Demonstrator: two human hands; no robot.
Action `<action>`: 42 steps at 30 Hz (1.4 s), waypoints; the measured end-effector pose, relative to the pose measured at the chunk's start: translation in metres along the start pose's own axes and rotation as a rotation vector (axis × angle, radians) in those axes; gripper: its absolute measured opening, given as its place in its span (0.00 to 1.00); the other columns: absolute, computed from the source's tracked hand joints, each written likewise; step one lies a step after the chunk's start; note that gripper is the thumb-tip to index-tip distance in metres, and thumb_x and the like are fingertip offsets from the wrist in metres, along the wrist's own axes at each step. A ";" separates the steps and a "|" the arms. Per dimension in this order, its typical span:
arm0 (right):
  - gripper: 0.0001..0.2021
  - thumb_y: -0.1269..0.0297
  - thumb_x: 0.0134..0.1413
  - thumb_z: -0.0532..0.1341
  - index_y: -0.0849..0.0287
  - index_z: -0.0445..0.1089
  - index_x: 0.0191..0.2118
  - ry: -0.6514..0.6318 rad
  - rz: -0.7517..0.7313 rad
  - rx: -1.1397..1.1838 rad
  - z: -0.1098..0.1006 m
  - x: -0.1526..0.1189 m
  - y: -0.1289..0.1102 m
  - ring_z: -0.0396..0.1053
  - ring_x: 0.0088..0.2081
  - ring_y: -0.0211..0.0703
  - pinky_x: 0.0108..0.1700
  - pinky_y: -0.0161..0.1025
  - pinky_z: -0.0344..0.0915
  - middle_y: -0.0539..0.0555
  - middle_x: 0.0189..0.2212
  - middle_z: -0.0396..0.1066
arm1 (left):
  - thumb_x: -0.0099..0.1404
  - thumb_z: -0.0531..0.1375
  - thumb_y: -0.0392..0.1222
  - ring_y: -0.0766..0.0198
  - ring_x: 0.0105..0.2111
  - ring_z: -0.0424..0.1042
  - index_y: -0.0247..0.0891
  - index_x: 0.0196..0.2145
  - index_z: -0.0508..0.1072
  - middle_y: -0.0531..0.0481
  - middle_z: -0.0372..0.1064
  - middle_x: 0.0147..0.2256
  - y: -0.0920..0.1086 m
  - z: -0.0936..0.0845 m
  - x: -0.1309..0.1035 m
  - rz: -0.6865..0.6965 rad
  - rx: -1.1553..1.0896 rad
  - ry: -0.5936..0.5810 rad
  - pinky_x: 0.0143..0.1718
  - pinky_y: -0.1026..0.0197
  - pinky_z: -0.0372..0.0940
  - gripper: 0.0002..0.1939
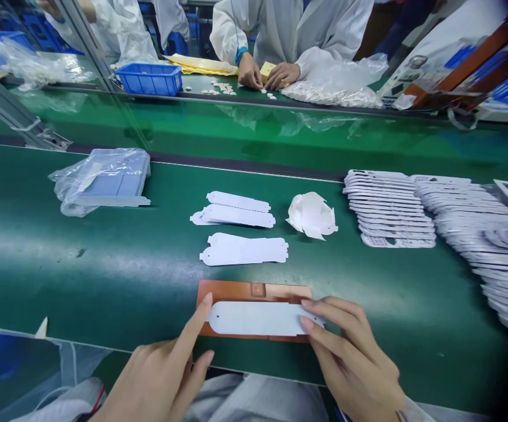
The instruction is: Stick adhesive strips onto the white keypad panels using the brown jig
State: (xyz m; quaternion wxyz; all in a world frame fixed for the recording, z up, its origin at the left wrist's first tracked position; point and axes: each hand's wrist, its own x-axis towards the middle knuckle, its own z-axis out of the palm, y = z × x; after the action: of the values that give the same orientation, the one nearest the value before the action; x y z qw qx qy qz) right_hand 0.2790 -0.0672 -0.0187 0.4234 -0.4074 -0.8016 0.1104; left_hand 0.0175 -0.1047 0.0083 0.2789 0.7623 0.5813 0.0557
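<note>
A white strip [254, 318] with rounded ends and small holes lies flat along an orange-brown rectangular plate [230, 290] at the table's near edge. My left hand [168, 357] has its index finger stretched to the strip's left end, at the plate's edge, with the thumb spread apart. At the other end, my right hand [353, 351] has fingertips closed over the strip's right end; its thumb is mostly hidden. Beyond the plate lie two small piles of similar strips, a nearer pile [245, 250] and a farther pile [239, 212].
Right of the piles sits a crumpled white paper wad [311, 214]. Fanned stacks of white cut pieces [390, 208] cover the right side. A plastic-wrapped bluish stack [115, 176] lies at left. Across the divider, a co-worker's hands [265, 73] handle small white pieces beside a blue basket [151, 79].
</note>
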 end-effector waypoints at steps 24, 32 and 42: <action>0.27 0.90 0.49 0.46 0.65 0.63 0.53 -0.304 -0.044 -0.488 -0.007 -0.022 0.000 0.61 0.45 0.53 0.38 0.47 0.60 0.63 0.51 0.68 | 0.69 0.43 0.48 0.62 0.17 0.67 0.40 0.65 0.42 0.54 0.68 0.19 -0.003 0.016 0.000 -0.151 -0.011 -0.156 0.19 0.65 0.55 0.30; 0.11 0.81 0.56 0.53 0.63 0.68 0.40 -0.233 0.025 -0.147 0.028 0.025 -0.040 0.62 0.42 0.49 0.40 0.46 0.62 0.60 0.37 0.70 | 0.64 0.51 0.48 0.69 0.13 0.59 0.41 0.65 0.27 0.61 0.65 0.17 -0.011 0.001 0.020 -0.313 -0.655 -0.256 0.16 0.69 0.59 0.41; 0.05 0.77 0.51 0.58 0.60 0.63 0.29 -0.430 0.192 -0.044 0.082 0.059 -0.050 0.59 0.32 0.43 0.33 0.41 0.59 0.52 0.29 0.64 | 0.63 0.54 0.43 0.70 0.12 0.63 0.44 0.65 0.35 0.62 0.66 0.18 -0.015 0.002 0.021 -0.279 -0.696 -0.195 0.15 0.69 0.62 0.40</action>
State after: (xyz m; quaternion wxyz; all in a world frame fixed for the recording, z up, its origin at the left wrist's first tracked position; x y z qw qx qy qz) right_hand 0.1696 -0.0419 -0.0082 0.2214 -0.4582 -0.8331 0.2168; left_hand 0.0126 -0.0842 -0.0058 0.5799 0.5375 0.5964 0.1384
